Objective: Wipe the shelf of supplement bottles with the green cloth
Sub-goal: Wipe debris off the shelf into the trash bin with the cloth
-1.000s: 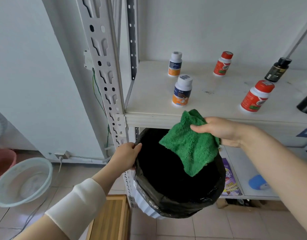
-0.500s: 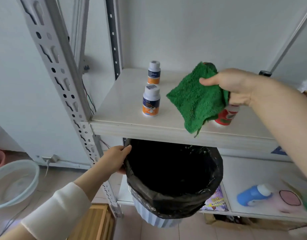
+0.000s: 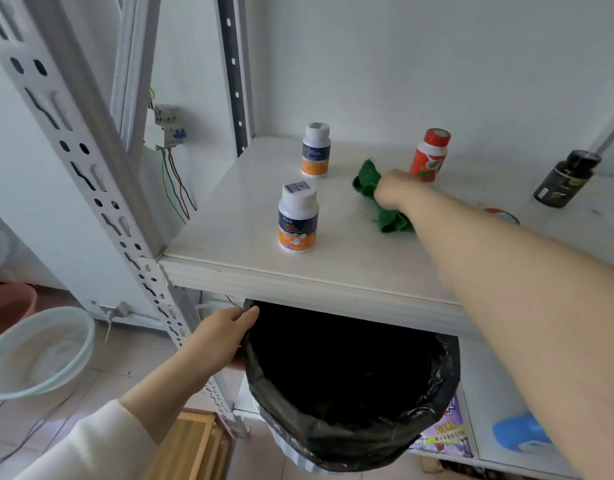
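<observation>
My right hand [image 3: 395, 194] grips the bunched green cloth [image 3: 376, 194] and holds it down on the white shelf [image 3: 236, 216], just left of a red supplement bottle [image 3: 431, 155]. Two white and blue bottles stand to the left, one near the front [image 3: 298, 218] and one further back [image 3: 316, 150]. A dark bottle [image 3: 564, 178] stands at the right. The red cap of another bottle [image 3: 502, 214] peeks over my forearm. My left hand [image 3: 226, 336] grips the rim of a bin lined with a black bag [image 3: 350, 382], held under the shelf's front edge.
A perforated metal upright [image 3: 91, 168] frames the shelf's left side. A clear basin [image 3: 35, 351] and a pink tub [image 3: 7, 306] sit on the floor at left, a wooden box [image 3: 191, 445] below. The lower shelf holds a blue item [image 3: 516, 433] and a purple packet [image 3: 444, 434].
My right hand has carried the cloth from over the bin up to the shelf and set it down on the surface near the red bottle. My left hand still holds the bin rim.
</observation>
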